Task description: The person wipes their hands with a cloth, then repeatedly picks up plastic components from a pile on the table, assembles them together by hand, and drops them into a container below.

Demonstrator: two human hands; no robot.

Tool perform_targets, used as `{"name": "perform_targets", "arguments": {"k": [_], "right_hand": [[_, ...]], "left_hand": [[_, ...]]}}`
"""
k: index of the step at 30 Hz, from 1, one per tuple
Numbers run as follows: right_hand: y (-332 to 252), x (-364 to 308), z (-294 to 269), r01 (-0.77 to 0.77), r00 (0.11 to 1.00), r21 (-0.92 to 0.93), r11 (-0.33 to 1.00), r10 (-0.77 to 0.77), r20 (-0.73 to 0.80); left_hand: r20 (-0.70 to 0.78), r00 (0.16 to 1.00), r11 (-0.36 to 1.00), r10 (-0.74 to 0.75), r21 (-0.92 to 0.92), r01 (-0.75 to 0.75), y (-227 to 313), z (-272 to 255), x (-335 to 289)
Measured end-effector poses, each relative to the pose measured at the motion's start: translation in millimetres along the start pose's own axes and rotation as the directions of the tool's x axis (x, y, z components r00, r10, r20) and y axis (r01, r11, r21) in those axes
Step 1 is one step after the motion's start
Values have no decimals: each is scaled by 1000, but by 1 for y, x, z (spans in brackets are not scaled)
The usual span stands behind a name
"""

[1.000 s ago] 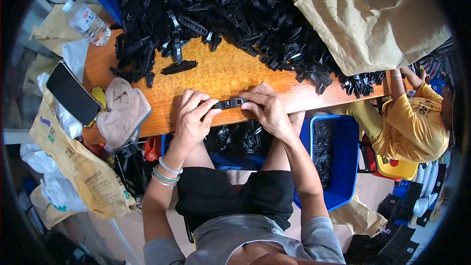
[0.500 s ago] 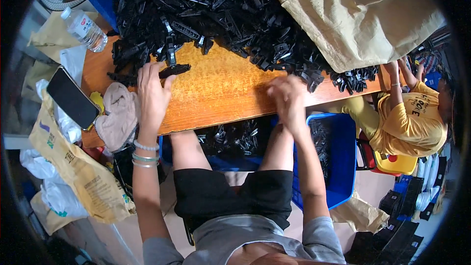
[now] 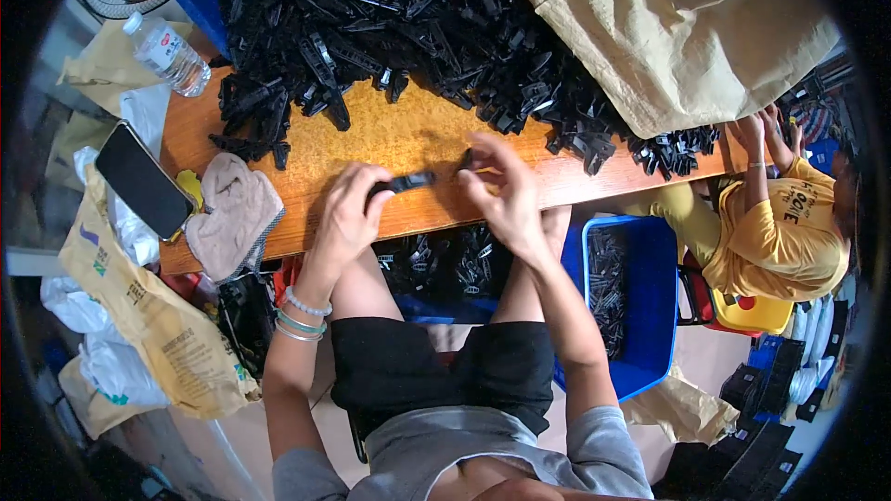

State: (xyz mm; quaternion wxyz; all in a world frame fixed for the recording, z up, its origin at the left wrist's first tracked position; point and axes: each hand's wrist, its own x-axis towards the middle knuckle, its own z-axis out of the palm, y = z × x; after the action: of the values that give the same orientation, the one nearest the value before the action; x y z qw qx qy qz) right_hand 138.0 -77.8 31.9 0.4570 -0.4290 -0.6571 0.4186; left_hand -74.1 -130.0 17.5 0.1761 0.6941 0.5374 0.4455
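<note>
My left hand (image 3: 351, 209) is closed round one end of a narrow black plastic part (image 3: 410, 182), which points right over the bare wood of the table (image 3: 371, 144). Facing it, my right hand (image 3: 509, 199) has its fingers curled, slightly blurred. A small black piece (image 3: 467, 160) shows at its fingertips, too small to name more exactly. The two hands are a short gap apart. Beyond them a large heap of similar black plastic parts (image 3: 371, 28) covers the far side of the table.
A kraft sack (image 3: 668, 37) lies over the heap's right side. At left are a water bottle (image 3: 169, 56), a phone (image 3: 144, 181) and a beige cloth (image 3: 227, 213). Below the table edge stands a blue bin (image 3: 657, 315) holding black parts. A person in yellow (image 3: 775, 223) sits at right.
My left hand has come away from the heap toward the middle, bringing the black plastic part. My right hand has moved left and up, toward it.
</note>
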Motion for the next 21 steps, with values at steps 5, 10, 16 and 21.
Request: {"name": "perform_targets", "arguments": {"k": [5,10,16,21], "right_hand": [[2,5,2,260,946,-193,946,-209,248],[8,1,-15,109,962,-254,961,-37,270],[10,7,-11,210,949,-294,932,-122,291],[18,12,-12,218,947,-293,931,-130,292]], "left_hand": [[63,997,999,46,-10,-46,1,9,1],[54,991,983,-126,-131,132,3,8,-4],[60,991,987,-120,-104,126,2,10,-4],[54,996,995,-72,-59,76,3,11,-1]]}}
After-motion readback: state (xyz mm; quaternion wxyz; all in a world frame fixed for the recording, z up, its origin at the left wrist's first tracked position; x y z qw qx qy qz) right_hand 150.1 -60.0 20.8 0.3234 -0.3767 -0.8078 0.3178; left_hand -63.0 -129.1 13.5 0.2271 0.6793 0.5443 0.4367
